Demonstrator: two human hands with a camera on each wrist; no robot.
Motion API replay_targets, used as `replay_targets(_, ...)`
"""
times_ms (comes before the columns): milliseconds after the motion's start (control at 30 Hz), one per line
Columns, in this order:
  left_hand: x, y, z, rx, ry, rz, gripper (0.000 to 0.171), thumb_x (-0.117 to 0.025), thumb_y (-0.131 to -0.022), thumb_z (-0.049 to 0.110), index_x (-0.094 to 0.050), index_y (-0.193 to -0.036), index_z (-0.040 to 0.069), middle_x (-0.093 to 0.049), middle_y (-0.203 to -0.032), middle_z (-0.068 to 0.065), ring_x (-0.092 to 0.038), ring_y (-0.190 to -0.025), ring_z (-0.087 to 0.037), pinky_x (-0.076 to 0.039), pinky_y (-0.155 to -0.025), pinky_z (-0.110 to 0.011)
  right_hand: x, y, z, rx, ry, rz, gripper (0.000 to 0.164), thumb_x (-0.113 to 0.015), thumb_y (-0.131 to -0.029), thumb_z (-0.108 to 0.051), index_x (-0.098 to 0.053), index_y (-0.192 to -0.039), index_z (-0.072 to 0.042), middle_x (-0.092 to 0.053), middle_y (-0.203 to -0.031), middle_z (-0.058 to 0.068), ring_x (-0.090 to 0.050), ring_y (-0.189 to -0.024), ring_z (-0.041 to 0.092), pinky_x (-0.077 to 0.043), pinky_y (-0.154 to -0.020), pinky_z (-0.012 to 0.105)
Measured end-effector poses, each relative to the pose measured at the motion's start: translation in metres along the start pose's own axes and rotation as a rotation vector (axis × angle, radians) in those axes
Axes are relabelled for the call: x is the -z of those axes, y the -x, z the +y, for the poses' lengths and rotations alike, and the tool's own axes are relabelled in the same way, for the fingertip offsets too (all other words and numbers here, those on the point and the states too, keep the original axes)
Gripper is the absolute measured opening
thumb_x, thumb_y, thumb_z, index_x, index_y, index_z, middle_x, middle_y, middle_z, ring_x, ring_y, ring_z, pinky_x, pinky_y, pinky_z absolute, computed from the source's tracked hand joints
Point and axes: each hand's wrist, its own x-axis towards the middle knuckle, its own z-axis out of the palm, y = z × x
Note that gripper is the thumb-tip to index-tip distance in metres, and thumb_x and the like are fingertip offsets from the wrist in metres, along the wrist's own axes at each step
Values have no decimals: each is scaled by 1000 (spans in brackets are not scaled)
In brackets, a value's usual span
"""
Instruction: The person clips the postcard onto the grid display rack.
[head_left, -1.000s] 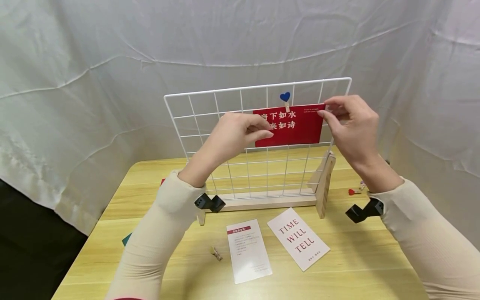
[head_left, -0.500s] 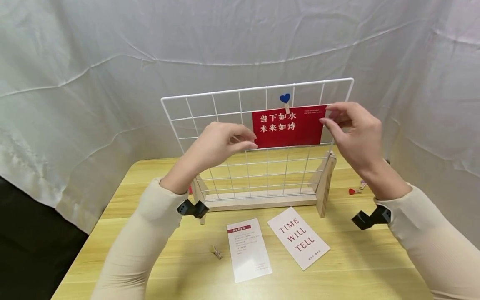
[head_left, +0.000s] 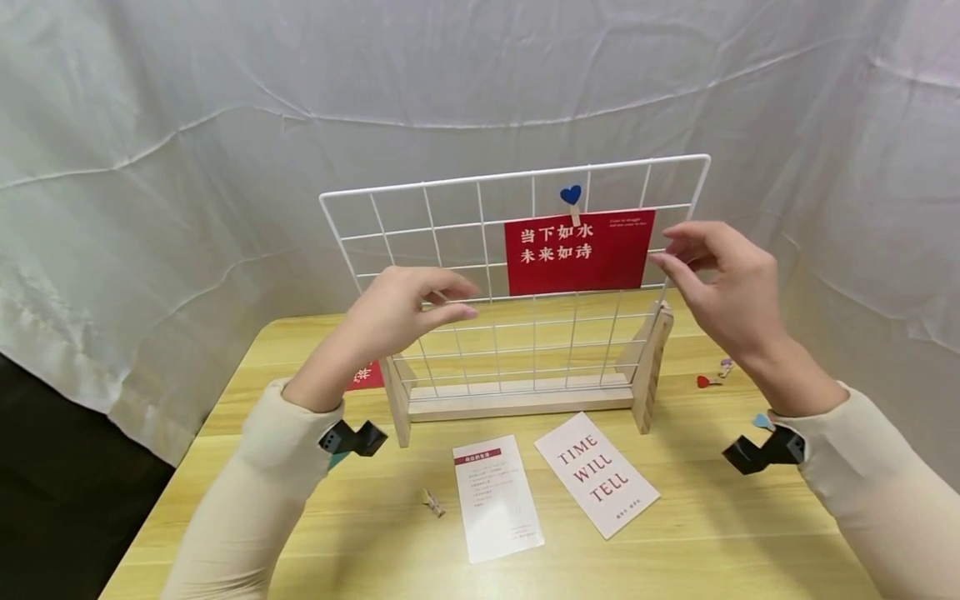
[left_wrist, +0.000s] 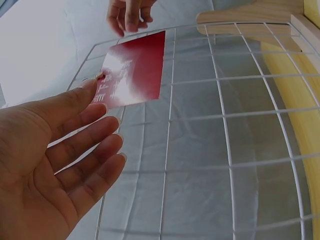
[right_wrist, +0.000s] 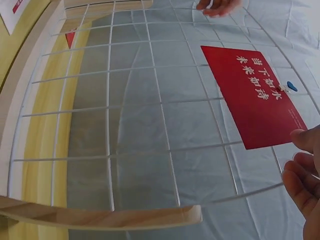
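Left hand (head_left: 401, 308) relaxed; right hand (head_left: 731, 287) loose, perhaps touching red card (head_left: 611, 260) "当下如水 未来如诗".

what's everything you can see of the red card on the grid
The red card looks like stiff, glossy paper, hung landscape, with two lines of pale Chinese characters upper left and tiny print upper right. A blue heart clip holds its top edge on the white grid; the right hand is beside it, apparently not touching.

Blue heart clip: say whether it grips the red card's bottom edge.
No, the clip sits at the top edge of the red card.
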Motion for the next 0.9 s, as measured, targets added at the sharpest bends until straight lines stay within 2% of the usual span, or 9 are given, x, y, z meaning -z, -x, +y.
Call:
replay_targets(300, 1, 27, -15, 34, 15, 24, 31, -75, -88, 26, -71, -116, 13, -70, -112, 1, -65, -95, -15, -54, -84, -38, 7, 17, 10, -1, 5, -35, 27, -76, -81, 5, -68, -107, 3, -68, -94, 11, -52, -82, -8, -42, -80, 6)
replay_targets(533, -5, 43, -26, 80, 39, 10, 32, -74, -89, 30, -71, -118, 16, -69, -116, 3, -65, -99, -20, -53, -83, -41, 10, 32, 16, 6, 8, -58, 29, -77, -78, 9, -69, -105, 2, -68, -94, 10, -52, -84, -7, -42, -80, 6)
replay_targets(700, -9, 54, -31, 108, 51, 26, 30, -75, -88, 28, -72, -115, 16, -69, -114, 3, -65, -100, -22, -54, -83, -40, 11, 40, 19, 1, 11, -65, 29, -77, -78, 10, -69, -104, 1, -68, -94, 9, -52, -85, -7, -42, -80, 6)
replay_targets(767, -11, 58, -32, 119, 59, 31, 29, -76, -87, 27, -72, -114, 16, -69, -114, 3, -65, -99, -21, -56, -80, -38, 12, 44, 20, -4, 18, -68, 28, -77, -78, 9, -69, -104, 1, -68, -93, 9, -51, -85, -8, -41, -80, 6)
replay_targets(900, -16, 63, -34, 99, 49, 32, 28, -76, -87, 25, -72, -113, 15, -70, -113, 2, -65, -98, -20, -55, -82, -37, 13, 51, 22, -19, 20, -87, 28, -76, -78, 9, -69, -104, 1, -68, -93, 9, -51, -85, -10, -41, -80, 4)
